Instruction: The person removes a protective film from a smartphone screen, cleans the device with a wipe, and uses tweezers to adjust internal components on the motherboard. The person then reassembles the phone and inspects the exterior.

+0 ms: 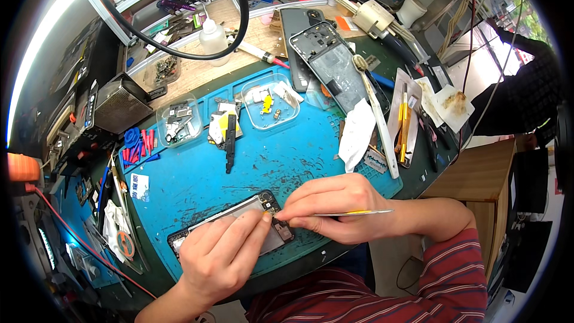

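You are leaning over a blue work mat on a cluttered repair bench. An opened phone is lying near the mat's front edge, and both your hands are meeting at its right end. Your left hand is resting on the phone, fingers curled loosely, forefinger pressing down. Your right hand is pinching metal tweezers, fingers closed tight, tips touching the phone beside that forefinger. Farther back, two clear plastic dishes are holding small parts, and a phone frame is lying beyond the mat.
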`<state>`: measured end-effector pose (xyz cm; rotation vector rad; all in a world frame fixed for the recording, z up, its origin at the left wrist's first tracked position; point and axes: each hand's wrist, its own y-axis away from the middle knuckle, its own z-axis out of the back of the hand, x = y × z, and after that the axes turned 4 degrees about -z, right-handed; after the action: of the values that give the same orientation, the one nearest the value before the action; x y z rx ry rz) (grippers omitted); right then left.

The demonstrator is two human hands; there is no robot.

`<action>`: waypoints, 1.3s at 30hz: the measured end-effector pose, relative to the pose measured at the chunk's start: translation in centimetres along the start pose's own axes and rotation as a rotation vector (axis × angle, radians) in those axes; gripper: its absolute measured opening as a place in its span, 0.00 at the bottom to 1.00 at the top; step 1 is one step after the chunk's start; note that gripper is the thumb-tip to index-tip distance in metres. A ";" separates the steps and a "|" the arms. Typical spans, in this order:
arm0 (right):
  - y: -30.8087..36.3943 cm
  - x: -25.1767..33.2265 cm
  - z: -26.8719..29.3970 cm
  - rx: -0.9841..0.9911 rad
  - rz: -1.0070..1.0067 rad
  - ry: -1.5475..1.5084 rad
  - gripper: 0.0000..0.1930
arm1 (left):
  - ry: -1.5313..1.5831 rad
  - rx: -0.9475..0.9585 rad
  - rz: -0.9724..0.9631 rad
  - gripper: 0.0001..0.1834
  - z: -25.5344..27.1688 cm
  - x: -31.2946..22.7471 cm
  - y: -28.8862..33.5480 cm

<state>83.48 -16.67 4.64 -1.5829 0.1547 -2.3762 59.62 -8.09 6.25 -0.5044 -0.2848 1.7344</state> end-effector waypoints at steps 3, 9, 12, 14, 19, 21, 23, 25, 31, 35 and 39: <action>0.0 0.1 0.1 0.010 -0.004 0.003 0.08 | 0.006 -0.008 0.002 0.15 -0.1 0.0 0.1; 0.0 0.1 0.1 0.015 -0.013 0.002 0.08 | 0.002 0.004 -0.002 0.15 0.0 0.0 0.0; 0.0 0.1 0.0 0.010 -0.017 -0.001 0.07 | 0.006 0.013 0.001 0.15 0.1 0.0 0.0; 0.1 0.0 0.0 0.007 -0.018 -0.003 0.07 | 0.001 0.016 0.001 0.15 0.1 0.0 0.0; 0.1 0.0 0.0 0.005 -0.015 0.005 0.07 | 0.005 0.009 0.002 0.15 0.1 0.0 0.0; 0.1 0.0 0.0 0.003 -0.013 0.003 0.07 | 0.005 0.003 0.001 0.15 0.0 0.0 0.0; 0.1 0.0 0.0 0.004 -0.011 0.003 0.08 | 0.003 -0.002 0.000 0.15 0.0 0.1 0.1; 0.0 0.0 0.0 0.007 -0.011 0.006 0.08 | -0.002 -0.005 0.001 0.15 0.0 0.0 0.1; 0.0 0.1 0.0 0.004 -0.017 -0.001 0.08 | -0.004 -0.007 0.000 0.15 -0.1 0.0 0.1; 0.0 0.2 0.0 0.005 -0.020 -0.005 0.07 | -0.006 0.012 -0.003 0.15 0.0 0.0 0.0; 0.0 0.1 0.0 0.004 -0.020 -0.005 0.08 | -0.013 0.016 -0.010 0.15 0.2 0.0 -0.1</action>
<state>83.42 -16.72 4.71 -1.5964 0.1334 -2.3860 59.61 -8.05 6.46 -0.4788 -0.2821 1.7296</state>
